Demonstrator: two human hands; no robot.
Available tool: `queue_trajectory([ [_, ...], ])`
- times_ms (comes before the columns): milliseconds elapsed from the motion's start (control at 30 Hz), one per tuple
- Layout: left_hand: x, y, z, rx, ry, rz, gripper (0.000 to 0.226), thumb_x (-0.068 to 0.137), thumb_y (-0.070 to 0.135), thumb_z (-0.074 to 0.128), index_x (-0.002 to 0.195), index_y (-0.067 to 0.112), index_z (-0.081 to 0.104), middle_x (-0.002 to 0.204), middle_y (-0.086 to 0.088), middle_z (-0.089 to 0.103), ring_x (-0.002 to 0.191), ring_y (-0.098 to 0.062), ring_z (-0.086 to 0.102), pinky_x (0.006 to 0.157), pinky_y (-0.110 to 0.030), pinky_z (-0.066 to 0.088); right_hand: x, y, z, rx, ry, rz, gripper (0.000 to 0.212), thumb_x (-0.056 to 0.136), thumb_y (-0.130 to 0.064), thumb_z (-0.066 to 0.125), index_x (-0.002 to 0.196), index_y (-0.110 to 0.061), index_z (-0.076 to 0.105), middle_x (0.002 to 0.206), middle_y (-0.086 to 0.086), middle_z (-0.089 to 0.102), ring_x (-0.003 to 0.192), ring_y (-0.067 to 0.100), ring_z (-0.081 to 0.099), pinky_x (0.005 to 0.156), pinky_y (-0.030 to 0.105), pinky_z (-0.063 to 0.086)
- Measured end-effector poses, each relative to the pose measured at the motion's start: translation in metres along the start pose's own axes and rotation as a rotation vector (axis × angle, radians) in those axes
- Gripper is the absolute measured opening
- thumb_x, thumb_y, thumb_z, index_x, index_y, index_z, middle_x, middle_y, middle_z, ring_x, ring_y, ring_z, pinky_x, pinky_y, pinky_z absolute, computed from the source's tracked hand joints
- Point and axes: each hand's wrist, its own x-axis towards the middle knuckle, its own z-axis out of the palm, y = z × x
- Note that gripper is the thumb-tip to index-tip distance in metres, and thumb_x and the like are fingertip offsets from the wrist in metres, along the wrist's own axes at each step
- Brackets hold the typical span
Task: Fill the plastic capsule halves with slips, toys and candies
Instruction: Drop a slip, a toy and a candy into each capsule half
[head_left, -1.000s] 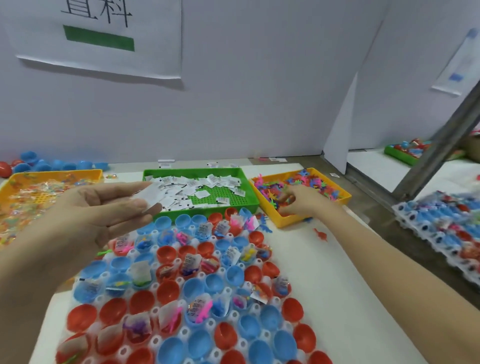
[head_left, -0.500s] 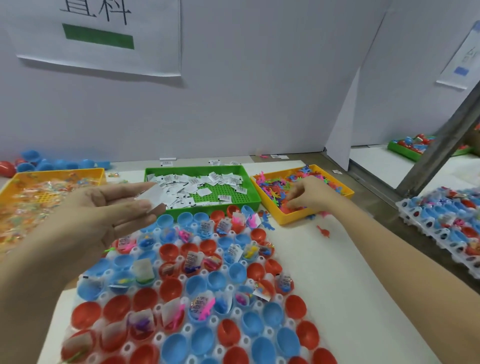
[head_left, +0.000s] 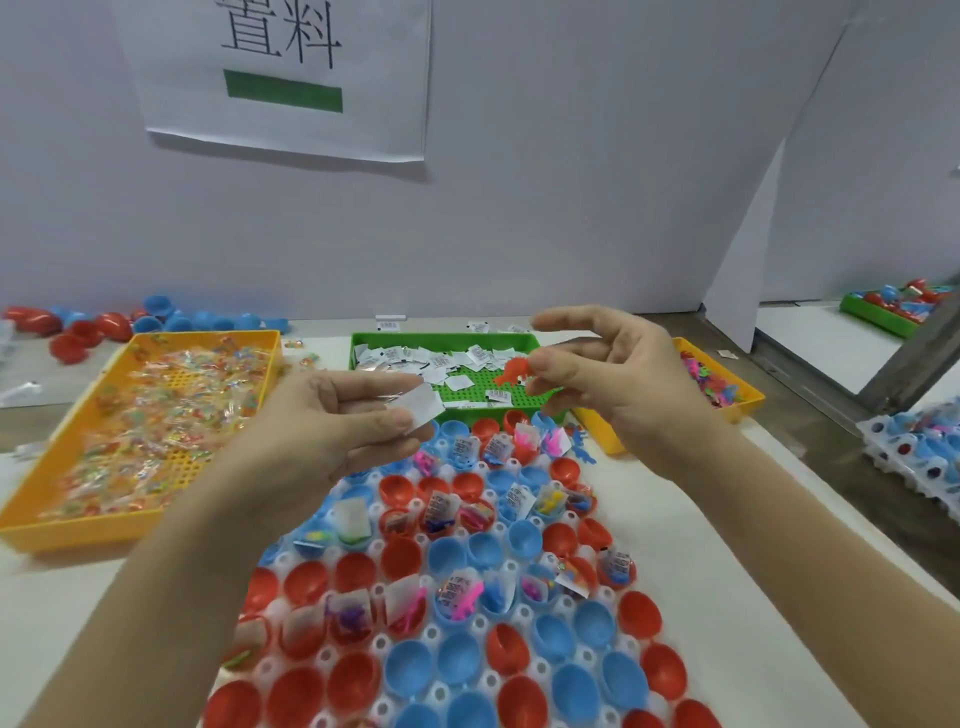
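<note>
The slip (head_left: 423, 405) pinched by the left hand (head_left: 332, 421) and the toy (head_left: 511, 371) pinched by the right hand (head_left: 618, 384) are to be lowered into one empty half (head_left: 408, 675) at 6 o'clock.

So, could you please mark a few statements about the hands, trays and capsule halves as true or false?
1. The right hand pinches a small red toy. True.
2. The left hand is empty. False: the left hand holds white slips.
3. The green tray holds paper slips. True.
4. Every capsule half is filled. False: many capsule halves nearest the person are empty.
</note>
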Motion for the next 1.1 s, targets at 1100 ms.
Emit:
queue_trajectory([
  [1100,-0.156,-0.035,0.027,0.271,0.347,0.311,0.036,0.087,-0.001,0.066,0.096,0.034,0.073,0.097,0.011,0.076,0.091,-0.008,0.073,0.072,-0.017,0.057,-0.102,-0.006,0.102,-0.107,-0.278,0.159,0.018,0.077,-0.002,0.075,0.094,0.0,0.07,0.077,0.012,0.073,0.068,0.019,0.071,0.065,0.032,0.061],
])
